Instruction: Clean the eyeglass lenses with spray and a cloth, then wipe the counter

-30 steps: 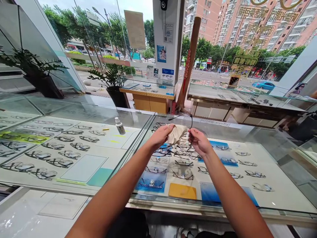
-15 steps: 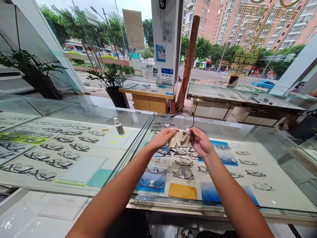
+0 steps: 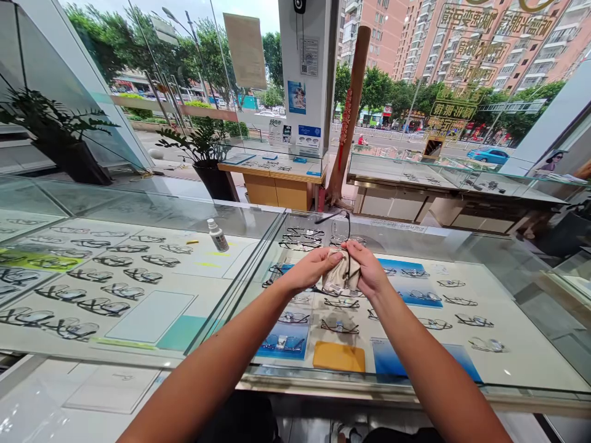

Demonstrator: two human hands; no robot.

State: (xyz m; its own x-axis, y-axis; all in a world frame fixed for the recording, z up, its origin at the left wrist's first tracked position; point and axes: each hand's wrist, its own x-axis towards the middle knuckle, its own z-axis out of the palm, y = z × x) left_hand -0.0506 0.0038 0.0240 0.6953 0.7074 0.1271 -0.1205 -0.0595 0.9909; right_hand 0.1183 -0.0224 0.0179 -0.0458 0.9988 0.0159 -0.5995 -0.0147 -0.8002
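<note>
On my far left, rows of display frames show through the glass of the worktop. Next along, a white bottle stands on it, well apart from my hands.

My left hand comes next, its grip pinched, thumb and fingers pressed on the near edge of a beige cloth. The cloth is bunched between my two hands, above the worktop.

The glasses are at the cloth's right side: part of the rim sticks up over my fingertips, and one dark temple runs off from its top toward the left. I judge their long axis to be roughly upright, though the cloth and fingers hide the lower part. They lie to the right of my left grip and right against my right one, so the right hand is the nearer.

That right hand has its fingers closed on the glasses and cloth edge. Below lie a yellow pad and, farther right, a blue card.
</note>
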